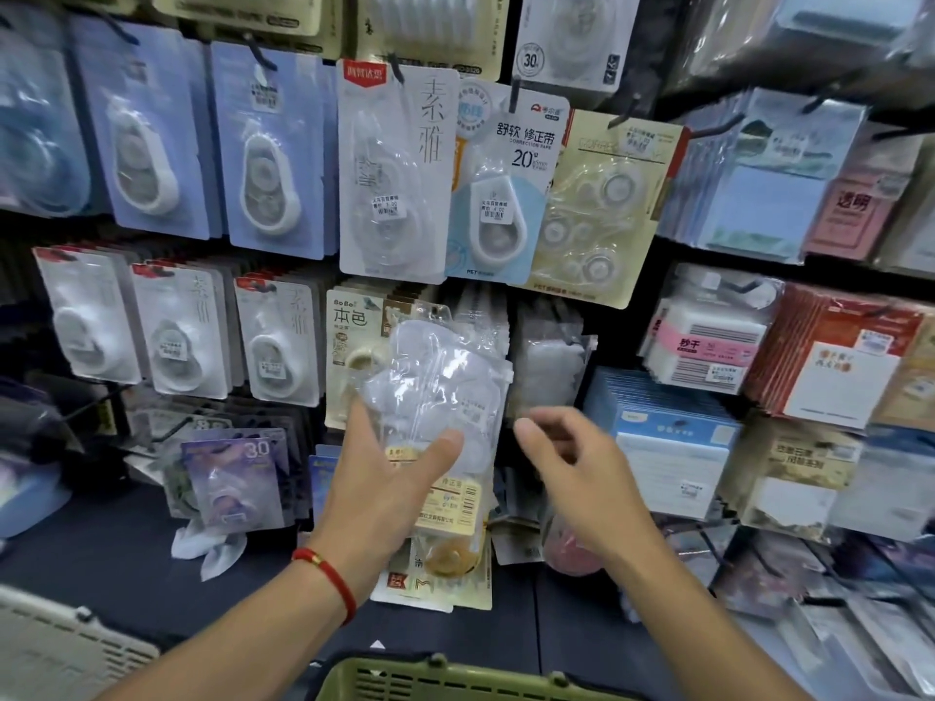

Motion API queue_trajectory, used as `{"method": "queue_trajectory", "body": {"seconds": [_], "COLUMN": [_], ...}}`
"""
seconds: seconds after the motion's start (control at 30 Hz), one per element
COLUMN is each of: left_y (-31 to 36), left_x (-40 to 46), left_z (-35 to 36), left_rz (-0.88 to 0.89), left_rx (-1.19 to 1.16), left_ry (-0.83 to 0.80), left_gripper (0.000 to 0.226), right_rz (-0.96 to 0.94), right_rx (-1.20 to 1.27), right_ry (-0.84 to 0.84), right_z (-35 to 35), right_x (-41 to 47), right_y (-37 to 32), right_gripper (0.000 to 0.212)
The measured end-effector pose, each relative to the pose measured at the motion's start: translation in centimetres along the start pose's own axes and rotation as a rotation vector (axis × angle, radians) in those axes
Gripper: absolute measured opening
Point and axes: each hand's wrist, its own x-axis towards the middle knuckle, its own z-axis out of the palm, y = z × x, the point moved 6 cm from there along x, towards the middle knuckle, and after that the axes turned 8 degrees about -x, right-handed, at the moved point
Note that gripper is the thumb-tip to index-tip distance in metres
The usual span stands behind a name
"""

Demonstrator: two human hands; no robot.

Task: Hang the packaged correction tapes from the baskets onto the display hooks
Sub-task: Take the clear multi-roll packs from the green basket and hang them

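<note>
My left hand (389, 478) grips a stack of clear-packaged correction tapes (440, 392), held upright in front of the middle row of the display. My right hand (571, 468) hovers just to the right of the stack, fingers loosely curled and holding nothing. Behind the stack hangs a beige correction tape card (354, 341), and to its right a clear-bagged packet (549, 361) hangs on a hook. A green basket (455, 680) shows its rim at the bottom centre, its contents hidden. A grey basket (55, 650) sits at the bottom left.
Rows of correction tape cards fill the hooks: blue cards (268, 149) at upper left, white cards (177, 336) at mid left, a white and blue card (506, 194) at centre. Sticky note packs (759, 204) and notepads (668, 437) hang at right. Bare hooks (718, 126) jut out above.
</note>
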Motion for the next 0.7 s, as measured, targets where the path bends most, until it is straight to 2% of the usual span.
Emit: {"method": "queue_trajectory", "body": {"seconds": [0.07, 0.17, 0.23, 0.3, 0.37, 0.43, 0.53, 0.6, 0.7], "left_y": [-0.3, -0.7, -1.1, -1.1, -0.9, -0.8, -0.8, -0.8, -0.7], "left_x": [-0.2, -0.4, -0.4, -0.4, -0.4, -0.3, -0.1, -0.1, 0.0], "left_z": [0.4, 0.9, 1.0, 1.0, 1.0, 0.9, 0.5, 0.3, -0.1], "left_rz": [-0.021, -0.032, -0.06, -0.079, -0.07, -0.053, -0.025, -0.024, -0.008], "left_rx": [0.011, -0.013, -0.04, -0.078, -0.08, -0.049, -0.034, -0.031, -0.022], "left_ry": [-0.021, -0.045, -0.051, -0.062, -0.054, -0.03, 0.007, 0.026, 0.042], "left_gripper": [0.095, 0.105, 0.103, 0.091, 0.092, 0.098, 0.095, 0.093, 0.085], "right_rz": [0.001, 0.009, 0.016, 0.045, 0.092, 0.131, 0.171, 0.189, 0.214], "right_rx": [0.067, 0.194, 0.242, 0.297, 0.38, 0.415, 0.388, 0.389, 0.401], "right_ry": [-0.123, -0.134, -0.115, -0.094, -0.055, 0.052, 0.184, 0.216, 0.225], "right_z": [1.9, 3.0, 2.8, 2.4, 1.8, 0.6, -1.3, -2.1, -2.5], "right_x": [-0.2, -0.3, -0.4, -0.5, -0.5, -0.4, -0.2, -0.1, -0.1], "right_y": [0.1, 0.0, -0.2, -0.2, -0.2, -0.1, 0.4, 0.7, 1.0], "right_gripper": [0.045, 0.058, 0.053, 0.039, 0.03, 0.033, 0.032, 0.024, 0.029]}}
